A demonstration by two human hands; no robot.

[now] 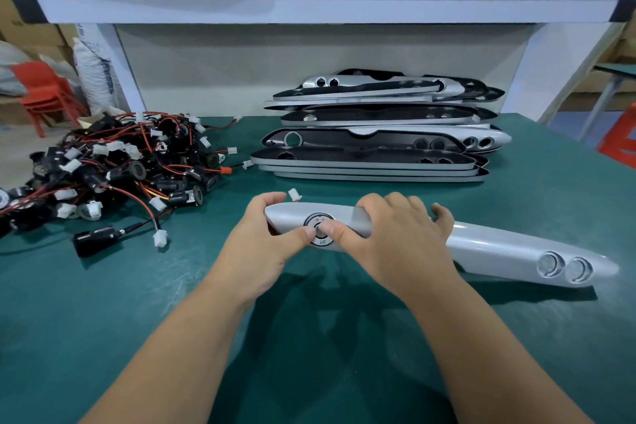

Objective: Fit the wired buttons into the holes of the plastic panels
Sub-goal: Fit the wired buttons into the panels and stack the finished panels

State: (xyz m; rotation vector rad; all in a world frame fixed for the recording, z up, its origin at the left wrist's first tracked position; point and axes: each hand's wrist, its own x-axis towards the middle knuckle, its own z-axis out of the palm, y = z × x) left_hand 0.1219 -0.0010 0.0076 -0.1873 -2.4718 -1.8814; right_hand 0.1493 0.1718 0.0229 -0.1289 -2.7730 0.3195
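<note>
Silver-grey plastic is what I am working with in the head view: one long panel [499,248] lies on the green mat [103,320] near the middle, just in front of me. Its long axis runs left to right, the right end slanting a little nearer, and its glossy outer face is turned up. My left hand [265,234] wraps the panel's left tip, fingers curled over the far edge. My right hand [395,237] grips just beside it the same way, and both thumbs press on the round button [318,218] in the left hole. A white plug [294,195] sticks out behind the far edge. Two holes near the right tip look empty. I judge the panel light, stiff and rather slippery, likely to flex or scuff, so it is best held by its edges close to the hole being filled. The pile of wired buttons [113,169] sits far left, and the stack of panels [378,148] lies beyond.
</note>
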